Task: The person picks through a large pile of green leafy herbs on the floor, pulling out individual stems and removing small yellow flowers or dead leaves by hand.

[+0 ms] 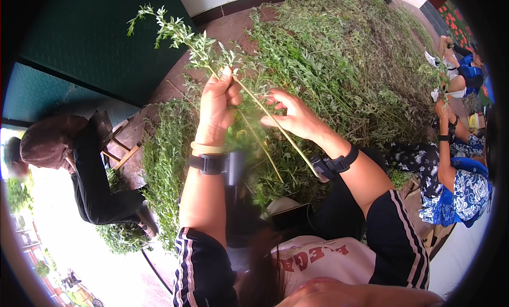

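My left hand is raised in the middle, thumb and fingers pinched round a leafy stalk. The stalk's top bears pale green narrow leaves and points to the upper left. Below the pinch, its long stem is bare and slants down to the right, toward my right wrist. Beside this stem is my right hand, thumb and fingers apart and gripping nothing. A second thin bare stem runs lower down; whether my left hand holds it, I cannot tell.
A large heap of cut leafy stalks spreads ahead and right, with more greenery at left. A person in dark clothes bends near a wooden stool. Other people sit at right, one in a blue patterned top. A green metal panel stands upper left.
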The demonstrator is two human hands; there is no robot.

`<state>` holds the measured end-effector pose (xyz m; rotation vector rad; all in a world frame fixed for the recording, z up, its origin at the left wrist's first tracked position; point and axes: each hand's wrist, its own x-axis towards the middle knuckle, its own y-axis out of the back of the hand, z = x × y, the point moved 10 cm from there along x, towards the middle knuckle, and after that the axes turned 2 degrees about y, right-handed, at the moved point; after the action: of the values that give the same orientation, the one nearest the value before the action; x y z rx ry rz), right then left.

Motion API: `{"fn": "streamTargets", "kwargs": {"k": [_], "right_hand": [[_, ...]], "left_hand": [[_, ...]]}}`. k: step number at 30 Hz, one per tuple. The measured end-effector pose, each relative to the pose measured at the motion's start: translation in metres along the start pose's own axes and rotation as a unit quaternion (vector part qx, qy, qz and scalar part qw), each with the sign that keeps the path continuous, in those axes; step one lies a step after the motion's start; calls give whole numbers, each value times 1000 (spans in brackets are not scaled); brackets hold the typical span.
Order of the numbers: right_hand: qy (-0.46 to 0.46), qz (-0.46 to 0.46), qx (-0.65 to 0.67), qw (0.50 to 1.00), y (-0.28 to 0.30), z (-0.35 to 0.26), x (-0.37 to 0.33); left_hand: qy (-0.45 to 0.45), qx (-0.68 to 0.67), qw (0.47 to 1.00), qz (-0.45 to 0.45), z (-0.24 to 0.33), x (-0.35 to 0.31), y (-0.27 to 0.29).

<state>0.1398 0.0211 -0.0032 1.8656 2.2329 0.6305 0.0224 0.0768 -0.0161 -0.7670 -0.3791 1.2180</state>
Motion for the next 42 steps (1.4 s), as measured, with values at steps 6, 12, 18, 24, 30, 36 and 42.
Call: {"fn": "streamTargets", "kwargs": {"k": [6,12,18,24,30,36,42], "right_hand": [[-56,-124,22,990,-32,22,-4],[-136,-9,17,991,23,63,2],[-82,-106,237,962,3,23,-2],[-126,-118,302,937,-13,37,-9],[-134,-38,344,929,-6,47,-7],[-134,-67,302,941,-31,51,-15],[-161,-65,299,938,-37,41,-20]], "left_hand": [[29,-1,1000,-11,-19,-2,-9],[-7,32,998,51,5,-2,7],[-60,130,987,72,12,0,12],[-98,227,960,135,11,1,13],[-83,14,990,111,8,10,26],[-81,-86,986,114,0,17,29],[-107,-90,985,104,-2,15,24]]}}
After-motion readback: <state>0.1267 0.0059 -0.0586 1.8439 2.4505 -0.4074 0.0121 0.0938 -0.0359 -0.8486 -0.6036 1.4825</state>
